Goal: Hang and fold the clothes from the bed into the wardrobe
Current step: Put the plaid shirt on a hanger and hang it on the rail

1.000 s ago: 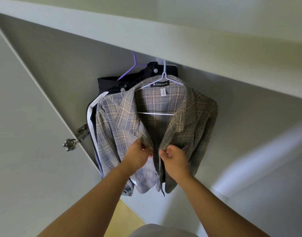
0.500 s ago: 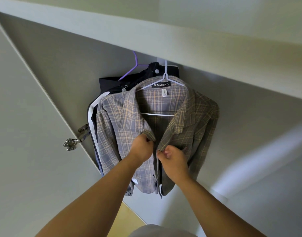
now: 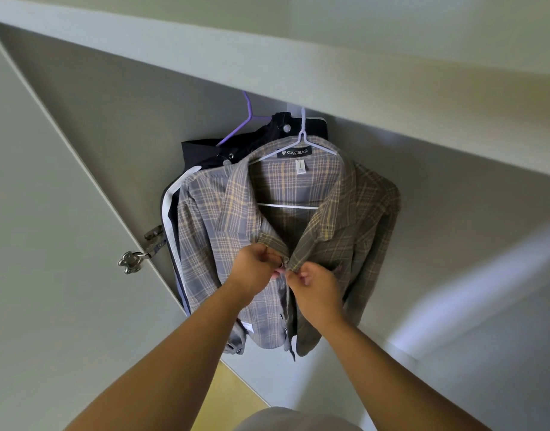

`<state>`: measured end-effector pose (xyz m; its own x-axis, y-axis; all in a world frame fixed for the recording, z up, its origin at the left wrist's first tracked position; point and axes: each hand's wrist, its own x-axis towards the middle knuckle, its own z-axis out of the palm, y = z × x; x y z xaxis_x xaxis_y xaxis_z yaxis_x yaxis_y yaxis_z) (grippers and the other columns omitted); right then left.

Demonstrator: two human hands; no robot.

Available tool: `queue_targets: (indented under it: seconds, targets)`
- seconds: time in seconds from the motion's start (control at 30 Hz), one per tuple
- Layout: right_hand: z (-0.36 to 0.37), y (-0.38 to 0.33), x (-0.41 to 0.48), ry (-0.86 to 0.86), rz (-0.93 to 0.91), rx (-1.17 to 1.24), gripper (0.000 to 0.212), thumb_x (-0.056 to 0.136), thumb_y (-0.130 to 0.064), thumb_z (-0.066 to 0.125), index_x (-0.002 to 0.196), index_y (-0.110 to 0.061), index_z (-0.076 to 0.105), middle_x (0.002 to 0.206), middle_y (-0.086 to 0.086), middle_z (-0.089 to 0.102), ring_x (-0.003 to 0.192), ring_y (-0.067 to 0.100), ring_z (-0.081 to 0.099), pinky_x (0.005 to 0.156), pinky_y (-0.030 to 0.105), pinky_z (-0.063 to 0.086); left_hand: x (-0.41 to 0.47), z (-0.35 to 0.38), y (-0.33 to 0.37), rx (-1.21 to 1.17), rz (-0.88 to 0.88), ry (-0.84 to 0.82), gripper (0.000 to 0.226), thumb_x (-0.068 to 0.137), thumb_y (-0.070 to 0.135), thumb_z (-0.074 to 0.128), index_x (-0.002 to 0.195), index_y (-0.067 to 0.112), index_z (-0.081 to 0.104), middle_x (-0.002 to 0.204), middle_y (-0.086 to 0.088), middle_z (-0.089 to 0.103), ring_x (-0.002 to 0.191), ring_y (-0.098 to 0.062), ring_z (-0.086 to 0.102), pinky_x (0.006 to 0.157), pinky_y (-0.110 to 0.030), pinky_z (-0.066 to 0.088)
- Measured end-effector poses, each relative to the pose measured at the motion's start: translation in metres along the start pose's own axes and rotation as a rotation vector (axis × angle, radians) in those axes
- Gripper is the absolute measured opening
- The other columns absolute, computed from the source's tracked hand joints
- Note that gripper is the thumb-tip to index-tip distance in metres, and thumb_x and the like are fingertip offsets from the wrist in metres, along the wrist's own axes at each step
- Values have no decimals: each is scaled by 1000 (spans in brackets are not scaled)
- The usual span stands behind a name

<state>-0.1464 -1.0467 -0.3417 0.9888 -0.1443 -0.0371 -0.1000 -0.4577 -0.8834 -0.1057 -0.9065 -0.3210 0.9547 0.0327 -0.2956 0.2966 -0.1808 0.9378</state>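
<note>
Inside the wardrobe, head view: the plaid shirt (image 3: 345, 219) is hung on a white hanger (image 3: 287, 206), in front of a dark garment (image 3: 205, 150) on a purple hanger (image 3: 249, 119).
Left hand (image 3: 255, 269): its grip is closed in a pinch on the shirt's front edge on that side, just below the collar.
Right hand (image 3: 317, 284): its grip is pinched on the facing edge; the two edges are held touching, apparently at a button.
Handling: the cloth is judged light, soft and limp. It is best taken at the doubled front edge, since a hard pull could slip it off the hanger.
Hidden: the rail and the hook tops are cut off by the wardrobe's upper panel. The button is mostly covered by fingers, and the bed is not shown.
Door side: a metal hinge (image 3: 133, 259) is seen on the open door (image 3: 49, 275).
</note>
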Motion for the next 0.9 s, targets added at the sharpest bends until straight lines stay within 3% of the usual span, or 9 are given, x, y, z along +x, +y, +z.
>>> queue_targets:
  seconds: [0.13,0.3,0.5,0.63,0.73,0.9]
  targets:
    - [2,2,2,32,-2,-8,38,92,-27,70,63,-11,53,56,-3,57,54,9,51,53,16,40,-4,-4,0,31,-6,29,19,89,-8,68,78,8,69,76,-6,75,73,-17,71,75,-31,61]
    - [3,0,3,20,2,27,45,93,-19,69,55,-18,44,46,-13,51,49,1,48,51,12,40,-7,-2,-3,55,8,66,16,86,0,76,76,12,71,69,3,74,63,-2,67,64,-20,56]
    - [3,0,3,15,34,64,41,91,-16,67,56,-11,47,47,-8,51,47,6,48,48,14,35,-9,2,-4,24,8,75,14,84,-1,77,78,11,72,74,-2,77,74,-16,74,75,-30,61]
    - [1,4,4,-53,58,112,18,92,-13,64,75,-13,69,73,0,72,76,19,71,76,40,60,-10,0,-5,77,56,88,15,85,0,77,78,12,72,75,0,76,77,-17,74,76,-28,61]
    - [-1,4,3,-59,44,160,16,94,-12,65,82,-20,71,79,-5,76,80,11,74,84,42,61,-12,2,-5,152,106,131,17,83,6,81,76,17,70,74,3,75,76,-15,74,74,-29,60]
    - [0,5,5,-41,39,169,15,88,-13,72,78,-23,67,79,-4,76,82,14,74,83,44,60,-16,5,-4,131,117,186,20,81,9,84,73,18,68,76,2,74,73,-13,73,66,-22,58]
